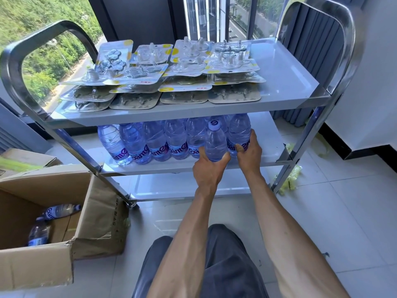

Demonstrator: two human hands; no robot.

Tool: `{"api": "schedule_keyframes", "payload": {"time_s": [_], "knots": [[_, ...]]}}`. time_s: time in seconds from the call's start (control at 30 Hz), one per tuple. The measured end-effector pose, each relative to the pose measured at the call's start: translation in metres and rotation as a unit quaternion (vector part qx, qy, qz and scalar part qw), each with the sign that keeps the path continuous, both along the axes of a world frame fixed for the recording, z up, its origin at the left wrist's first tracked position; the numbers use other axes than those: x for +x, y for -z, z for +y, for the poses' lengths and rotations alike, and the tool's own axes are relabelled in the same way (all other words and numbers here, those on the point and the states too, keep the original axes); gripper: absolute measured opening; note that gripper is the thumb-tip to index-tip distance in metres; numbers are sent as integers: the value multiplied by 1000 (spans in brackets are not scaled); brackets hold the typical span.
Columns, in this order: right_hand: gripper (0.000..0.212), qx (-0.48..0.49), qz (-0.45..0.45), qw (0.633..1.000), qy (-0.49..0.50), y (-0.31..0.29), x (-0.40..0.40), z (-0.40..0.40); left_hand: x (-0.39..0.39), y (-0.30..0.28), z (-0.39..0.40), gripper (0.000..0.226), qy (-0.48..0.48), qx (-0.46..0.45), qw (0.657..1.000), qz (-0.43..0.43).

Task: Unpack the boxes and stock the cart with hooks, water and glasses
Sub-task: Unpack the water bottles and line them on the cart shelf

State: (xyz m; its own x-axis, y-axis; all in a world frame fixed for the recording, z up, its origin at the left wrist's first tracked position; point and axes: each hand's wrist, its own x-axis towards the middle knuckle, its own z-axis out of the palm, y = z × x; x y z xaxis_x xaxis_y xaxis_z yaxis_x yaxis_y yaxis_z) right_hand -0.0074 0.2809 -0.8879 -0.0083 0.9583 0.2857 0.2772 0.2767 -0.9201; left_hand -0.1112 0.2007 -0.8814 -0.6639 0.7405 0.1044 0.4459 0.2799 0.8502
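A steel three-shelf cart (pixel 279 82) stands in front of me. Packs of hooks (pixel 163 72) cover the left and middle of its top shelf. Several water bottles (pixel 154 140) stand in rows on the middle shelf (pixel 268 147). My left hand (pixel 209 168) grips a white-capped bottle (pixel 216 140) at the front of the row. My right hand (pixel 249 150) grips the bottle (pixel 238 130) just to its right. Both bottles stand upright on the shelf. An open cardboard box (pixel 92 211) at lower left holds a few more bottles (pixel 58 211) lying on their sides.
The cart's bottom shelf (pixel 182 186) shows no goods. A second cardboard box (pixel 25 160) sits behind the open one. Scraps of yellow-green wrapping (pixel 290 179) lie on the tiled floor by the cart's right leg. Windows and a dark curtain stand behind the cart.
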Motion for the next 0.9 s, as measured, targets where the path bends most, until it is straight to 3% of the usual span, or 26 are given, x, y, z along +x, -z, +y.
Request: {"api": "schedule_keyframes", "payload": {"time_s": [0.63, 0.8, 0.9], "knots": [[72, -34, 20, 998, -39, 5, 3, -2, -2, 3, -1, 69, 12, 1, 1000, -17], [53, -172, 212, 959, 70, -8, 1, 9, -3, 4, 0, 76, 13, -4, 1000, -17], [51, -216, 250, 944, 9, -16, -4, 23, -3, 4, 2, 74, 9, -3, 1000, -24]]}}
